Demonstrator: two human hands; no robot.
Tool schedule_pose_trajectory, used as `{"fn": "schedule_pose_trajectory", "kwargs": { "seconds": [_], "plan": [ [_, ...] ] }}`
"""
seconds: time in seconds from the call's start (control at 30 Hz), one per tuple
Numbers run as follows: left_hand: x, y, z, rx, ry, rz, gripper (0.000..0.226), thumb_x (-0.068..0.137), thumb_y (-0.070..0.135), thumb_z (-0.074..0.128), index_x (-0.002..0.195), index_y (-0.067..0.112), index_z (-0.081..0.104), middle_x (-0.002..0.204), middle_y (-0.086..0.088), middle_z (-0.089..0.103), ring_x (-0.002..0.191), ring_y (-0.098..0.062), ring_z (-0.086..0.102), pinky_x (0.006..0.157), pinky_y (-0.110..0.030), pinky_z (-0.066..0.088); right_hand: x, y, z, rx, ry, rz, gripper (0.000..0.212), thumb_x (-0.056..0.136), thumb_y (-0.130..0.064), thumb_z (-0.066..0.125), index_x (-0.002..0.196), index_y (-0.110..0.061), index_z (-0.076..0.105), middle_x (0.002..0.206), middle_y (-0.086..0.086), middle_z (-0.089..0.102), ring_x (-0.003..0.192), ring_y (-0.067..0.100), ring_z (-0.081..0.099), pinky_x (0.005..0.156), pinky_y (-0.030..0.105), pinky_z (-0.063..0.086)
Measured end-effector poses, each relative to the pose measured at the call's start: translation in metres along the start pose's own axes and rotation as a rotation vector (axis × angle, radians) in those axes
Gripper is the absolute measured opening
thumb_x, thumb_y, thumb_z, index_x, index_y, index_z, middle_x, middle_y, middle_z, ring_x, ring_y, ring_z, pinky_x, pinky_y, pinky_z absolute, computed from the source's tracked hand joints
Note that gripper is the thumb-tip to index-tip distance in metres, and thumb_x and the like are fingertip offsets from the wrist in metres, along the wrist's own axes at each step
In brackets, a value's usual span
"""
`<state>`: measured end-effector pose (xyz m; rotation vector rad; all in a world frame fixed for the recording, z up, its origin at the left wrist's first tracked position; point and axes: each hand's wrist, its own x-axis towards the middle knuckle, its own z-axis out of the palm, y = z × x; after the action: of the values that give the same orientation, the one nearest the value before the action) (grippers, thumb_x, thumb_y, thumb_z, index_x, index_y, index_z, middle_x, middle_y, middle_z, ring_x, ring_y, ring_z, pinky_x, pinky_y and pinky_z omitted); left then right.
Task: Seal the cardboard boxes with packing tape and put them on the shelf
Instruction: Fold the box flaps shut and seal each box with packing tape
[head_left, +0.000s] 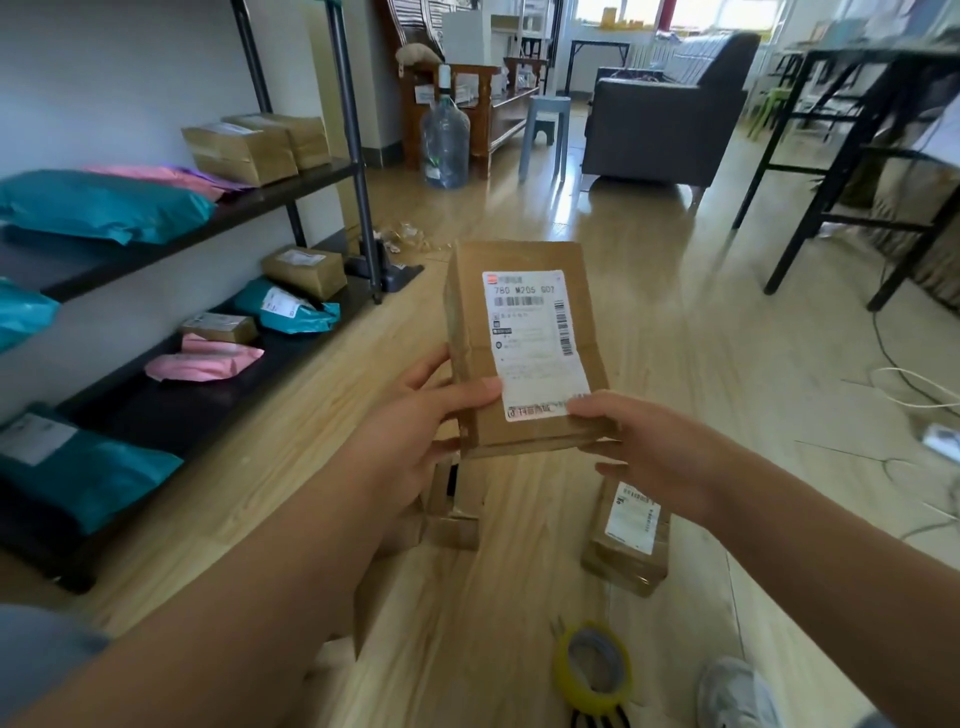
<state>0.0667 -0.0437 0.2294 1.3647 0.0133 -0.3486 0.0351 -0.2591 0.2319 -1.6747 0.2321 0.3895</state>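
Nearest, below the held box (524, 332): roll of yellow packing tape (566, 680) lying flat on the floor, beside a grey shoe (737, 693). Just beyond the tape, below the held box and slightly to its right: a second labelled box (626, 540) resting on the floor, not yet shelved. Below the held box and to its left, partly hidden by the left forearm: further brown cardboard (452, 514), apparently an open carton; taped or untaped, impossible to tell. At the near end of the held box: left hand (415, 441) and right hand (660, 447), each gripping it with the thumb on the top face at the label's edge and fingers curled beneath. Held box itself raised clear of the floor, label up, flaps closed; tape on its seams not clearly legible. Left of the held box: black shelf (260, 195) carrying teal and pink mailers plus several brown boxes (244, 150) on two levels. Judged part-way through: some boxes already shelved, one in hand probably bound for the shelf, at least one left on the floor.
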Motion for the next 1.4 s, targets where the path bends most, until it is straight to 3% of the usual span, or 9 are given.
{"fn": "schedule_pose_trajectory", "kwargs": {
  "seconds": [0.17, 0.33, 0.47, 0.57, 0.77, 0.97, 1.1, 1.3, 1.4],
  "plan": [
    [-0.003, 0.001, 0.0, 0.028, 0.013, 0.044, 0.086, 0.061, 0.016, 0.086, 0.137, 0.037, 0.053, 0.118, 0.006, 0.071, 0.098, -0.013, 0.072, 0.071, -0.027, 0.056, -0.001, 0.0, 0.003, -0.011, 0.018, -0.049, 0.031, 0.093, -0.02, 0.062, 0.122, -0.03, 0.063, 0.114, -0.004, 0.074, 0.113, 0.02, 0.064, 0.11, 0.042, 0.039],
    [-0.004, 0.0, 0.002, 0.017, 0.118, -0.038, 0.041, 0.084, 0.035, 0.075, 0.123, 0.029, 0.063, 0.113, 0.004, 0.072, 0.111, -0.021, 0.063, 0.098, -0.049, 0.05, -0.002, 0.001, -0.001, 0.0, 0.009, -0.044, 0.034, 0.092, -0.012, 0.06, 0.122, -0.025, 0.063, 0.113, 0.002, 0.074, 0.096, 0.015, 0.064, 0.109, 0.043, 0.043],
    [-0.002, 0.002, 0.003, -0.004, 0.168, -0.072, 0.031, 0.089, 0.038, 0.071, 0.116, 0.023, 0.065, 0.112, 0.0, 0.071, 0.108, -0.023, 0.064, 0.081, -0.043, 0.057, -0.001, 0.001, -0.004, -0.004, 0.013, -0.043, 0.034, 0.092, -0.011, 0.06, 0.123, -0.023, 0.064, 0.112, 0.002, 0.075, 0.095, 0.015, 0.064, 0.106, 0.041, 0.045],
    [-0.002, 0.003, 0.003, 0.033, 0.158, -0.09, 0.03, 0.09, 0.042, 0.068, 0.115, 0.025, 0.064, 0.114, 0.0, 0.068, 0.108, -0.023, 0.063, 0.081, -0.043, 0.056, 0.001, 0.003, -0.006, 0.005, 0.018, -0.019, 0.031, 0.092, -0.017, 0.06, 0.123, -0.02, 0.066, 0.114, 0.003, 0.073, 0.096, 0.016, 0.063, 0.104, 0.042, 0.048],
    [0.001, 0.003, 0.002, 0.055, 0.167, -0.137, 0.036, 0.084, 0.047, 0.072, 0.11, 0.025, 0.064, 0.113, -0.003, 0.068, 0.104, -0.023, 0.063, 0.073, -0.031, 0.052, 0.004, 0.004, -0.007, 0.069, -0.018, 0.069, 0.045, 0.084, -0.045, 0.064, 0.122, -0.021, 0.064, 0.109, 0.013, 0.068, 0.103, 0.03, 0.066, 0.103, 0.048, 0.05],
    [-0.001, 0.002, 0.0, -0.044, 0.142, -0.144, 0.05, 0.079, 0.043, 0.077, 0.117, 0.014, 0.063, 0.105, -0.008, 0.072, 0.073, -0.016, 0.074, 0.056, -0.022, 0.056, 0.004, 0.004, -0.009, 0.135, -0.04, 0.141, 0.049, 0.09, -0.049, 0.057, 0.128, -0.018, 0.061, 0.11, 0.016, 0.063, 0.097, 0.032, 0.064, 0.095, 0.045, 0.053],
    [-0.001, 0.001, 0.0, 0.008, 0.151, -0.16, 0.059, 0.073, 0.043, 0.079, 0.119, 0.011, 0.06, 0.109, -0.012, 0.071, 0.09, -0.023, 0.073, 0.062, -0.026, 0.058, 0.004, 0.007, -0.009, 0.118, -0.053, 0.174, 0.049, 0.094, -0.051, 0.05, 0.127, -0.016, 0.062, 0.107, 0.015, 0.066, 0.094, 0.029, 0.066, 0.094, 0.044, 0.054],
    [-0.005, 0.004, 0.005, 0.218, 0.036, -0.102, 0.078, 0.06, 0.06, 0.076, 0.122, 0.018, 0.055, 0.112, -0.006, 0.068, 0.099, -0.02, 0.068, 0.071, -0.026, 0.056, 0.002, 0.008, -0.01, 0.142, -0.049, 0.203, 0.054, 0.094, -0.05, 0.046, 0.129, -0.012, 0.062, 0.117, 0.022, 0.069, 0.097, 0.03, 0.067, 0.098, 0.046, 0.052],
    [-0.005, 0.003, 0.006, 0.263, -0.006, -0.099, 0.084, 0.057, 0.058, 0.08, 0.126, 0.018, 0.051, 0.113, -0.005, 0.068, 0.098, -0.019, 0.07, 0.076, -0.027, 0.059, 0.001, 0.01, -0.011, 0.143, -0.037, 0.212, 0.054, 0.093, -0.048, 0.046, 0.129, -0.01, 0.061, 0.108, 0.018, 0.068, 0.097, 0.03, 0.065, 0.098, 0.046, 0.051]
  ]
}}
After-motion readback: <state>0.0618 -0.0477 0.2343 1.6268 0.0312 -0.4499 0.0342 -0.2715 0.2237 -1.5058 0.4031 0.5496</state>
